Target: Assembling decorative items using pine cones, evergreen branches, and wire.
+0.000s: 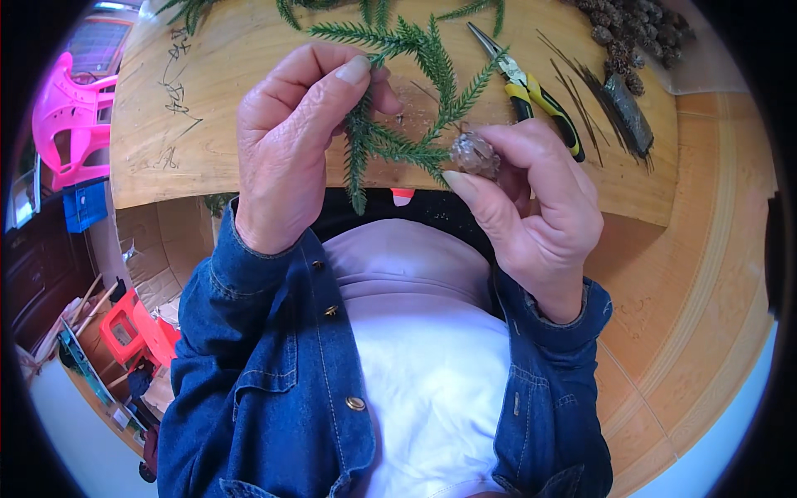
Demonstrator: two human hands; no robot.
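Note:
Over the near edge of the wooden table, my left hand (307,124) pinches a green artificial pine sprig (404,148) between thumb and fingertips. Its needle-covered branches fan out to the right and downward. My right hand (540,187) grips a small brown pine cone (475,156) between thumb and index finger. The cone sits at the tip of one lower branch, close against it; whether the two are joined I cannot tell. Just beyond my right hand lie pliers (544,104) with yellow and black handles, their jaws pointing away to the left.
The wooden table (224,158) carries more green sprigs (374,10) along its far side. A heap of pine cones (623,37) fills the far right corner. Thin dark wires (618,112) lie bundled right of the pliers. A pink plastic chair (62,124) stands at the left.

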